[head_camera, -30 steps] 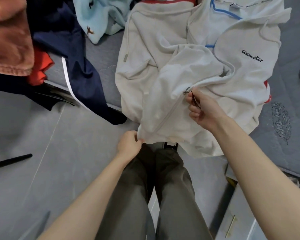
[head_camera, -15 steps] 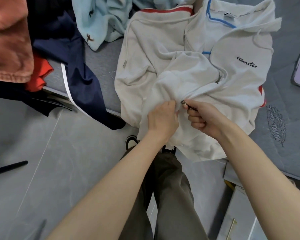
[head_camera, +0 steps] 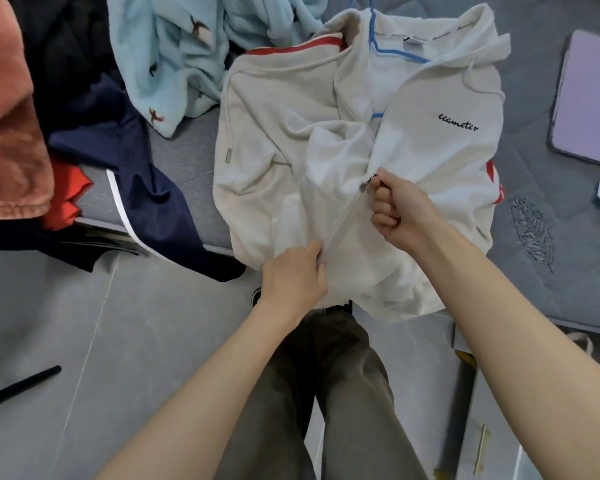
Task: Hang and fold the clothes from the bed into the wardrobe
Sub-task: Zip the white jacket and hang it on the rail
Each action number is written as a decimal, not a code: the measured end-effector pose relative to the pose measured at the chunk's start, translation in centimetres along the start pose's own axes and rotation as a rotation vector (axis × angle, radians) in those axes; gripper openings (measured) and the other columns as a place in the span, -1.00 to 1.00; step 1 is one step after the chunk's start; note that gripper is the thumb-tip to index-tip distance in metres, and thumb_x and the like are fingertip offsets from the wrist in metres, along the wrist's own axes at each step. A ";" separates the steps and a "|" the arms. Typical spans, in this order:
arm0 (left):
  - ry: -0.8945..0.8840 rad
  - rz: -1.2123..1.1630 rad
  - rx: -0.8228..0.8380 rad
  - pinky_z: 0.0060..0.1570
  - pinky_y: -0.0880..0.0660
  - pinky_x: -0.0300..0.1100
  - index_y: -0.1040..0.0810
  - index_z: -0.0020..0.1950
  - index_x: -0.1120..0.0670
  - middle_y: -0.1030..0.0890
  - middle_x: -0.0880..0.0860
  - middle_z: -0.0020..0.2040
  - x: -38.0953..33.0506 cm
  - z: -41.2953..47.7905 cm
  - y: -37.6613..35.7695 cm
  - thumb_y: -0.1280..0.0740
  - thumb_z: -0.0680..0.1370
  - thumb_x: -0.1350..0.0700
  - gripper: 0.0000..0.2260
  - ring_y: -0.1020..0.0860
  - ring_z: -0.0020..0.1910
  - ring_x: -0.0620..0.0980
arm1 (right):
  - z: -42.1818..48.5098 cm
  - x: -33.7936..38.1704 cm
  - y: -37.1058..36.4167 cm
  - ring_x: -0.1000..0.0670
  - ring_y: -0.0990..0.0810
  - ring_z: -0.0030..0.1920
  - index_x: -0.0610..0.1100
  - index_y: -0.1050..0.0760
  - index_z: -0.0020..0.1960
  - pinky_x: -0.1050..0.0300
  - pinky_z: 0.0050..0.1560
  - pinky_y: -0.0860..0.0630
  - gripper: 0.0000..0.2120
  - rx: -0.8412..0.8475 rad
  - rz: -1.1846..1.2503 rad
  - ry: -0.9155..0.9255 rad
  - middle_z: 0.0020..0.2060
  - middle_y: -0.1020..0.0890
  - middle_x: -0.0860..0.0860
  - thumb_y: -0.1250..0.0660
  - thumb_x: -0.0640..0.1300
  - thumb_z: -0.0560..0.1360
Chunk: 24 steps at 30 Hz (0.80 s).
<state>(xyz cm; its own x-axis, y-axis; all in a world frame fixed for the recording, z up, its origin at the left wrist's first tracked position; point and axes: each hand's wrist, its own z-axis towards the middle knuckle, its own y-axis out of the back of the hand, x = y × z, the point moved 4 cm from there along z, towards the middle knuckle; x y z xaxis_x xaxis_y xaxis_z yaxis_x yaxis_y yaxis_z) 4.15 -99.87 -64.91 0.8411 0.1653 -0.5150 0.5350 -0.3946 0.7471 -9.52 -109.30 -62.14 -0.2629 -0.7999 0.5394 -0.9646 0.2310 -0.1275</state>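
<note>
Your white zip hoodie [head_camera: 291, 140] lies front-up on the grey bed [head_camera: 551, 289]. Its long axis runs away from you: the hood and collar are at the far end, and the hem spills over the near edge of the bed towards your legs. The zip [head_camera: 343, 220] slants from the hem at lower left up to the right. It is closed below the slider and the front gapes open above it.

The cloth is cream-white and rumpled, with red bands at the shoulder and the right side and a dark script word on the chest. A blue hanger [head_camera: 394, 54] sits inside the neck.

Your right hand [head_camera: 400, 209] has its fingers curled, thumb and forefinger pinching the zip pull [head_camera: 365, 184] about halfway up the front. Your left hand [head_camera: 295, 278] grips the fabric at the foot of the zip, fingers closed on the hem.

To the left, a light blue fleece [head_camera: 174, 57], a navy garment [head_camera: 142, 188] hanging over the bed edge, a red piece [head_camera: 66, 195] and a rust-brown one [head_camera: 7, 133] crowd close to the hoodie. To the right, bare bedcover with a stitched leaf [head_camera: 530, 226] lies between the hoodie and a purple tablet [head_camera: 589, 98]. The grey floor [head_camera: 84, 323] to your left carries a black rod [head_camera: 18, 382].
</note>
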 end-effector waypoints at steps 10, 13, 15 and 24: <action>0.068 0.251 0.295 -0.10 -0.46 -0.10 -0.45 0.03 0.09 -0.57 0.03 -0.02 1.5 -0.6 -1.3 -0.19 0.55 -0.23 -0.62 -0.54 -0.04 0.05 | 0.5 0.5 1.1 0.15 -0.08 -0.62 -0.04 -0.34 -0.28 0.32 -0.63 0.00 -0.68 0.025 -0.288 0.028 -0.61 -0.18 0.15 -0.14 0.00 0.63; -0.016 0.155 0.057 -0.28 -0.34 -0.12 -0.32 -0.10 0.06 -0.50 0.00 -0.20 -2.3 3.1 0.6 -0.17 0.55 -0.26 -0.63 -0.45 -0.25 0.01 | 0.6 0.6 1.9 0.13 -0.06 -0.60 -0.03 -0.31 -0.30 0.31 -0.63 -0.01 -0.68 0.030 -0.376 0.022 -0.58 -0.15 0.13 -0.13 0.00 0.62; -0.057 0.115 -0.062 -0.34 -0.28 -0.13 -0.29 -0.10 0.06 -0.47 -0.01 -0.24 -4.8 6.1 1.5 -0.15 0.57 -0.22 -0.66 -0.43 -0.29 0.02 | 0.9 0.8 2.4 0.12 -0.07 -0.59 -0.03 -0.30 -0.31 0.30 -0.62 -0.03 -0.69 0.044 -0.439 0.033 -0.56 -0.15 0.12 -0.15 -0.02 0.60; 0.070 0.024 0.149 -0.30 -0.35 -0.15 -0.38 -0.13 0.08 -0.49 0.02 -0.22 -6.2 12.2 -0.9 -0.17 0.59 0.00 -0.82 -0.51 -0.18 0.08 | 3.8 2.2 3.0 0.13 -0.10 -0.62 -0.08 -0.34 -0.32 0.30 -0.63 -0.05 -0.72 -0.041 -0.372 0.091 -0.63 -0.19 0.12 -0.15 -0.14 0.57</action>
<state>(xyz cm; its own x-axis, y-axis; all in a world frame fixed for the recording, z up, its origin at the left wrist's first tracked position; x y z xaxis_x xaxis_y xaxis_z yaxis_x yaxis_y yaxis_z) -2.54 -111.61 -67.52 0.8598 0.2144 -0.4634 0.5012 -0.5280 0.6856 -13.11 -112.50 -64.49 0.1095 -0.7811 0.6148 -0.9915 -0.0420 0.1232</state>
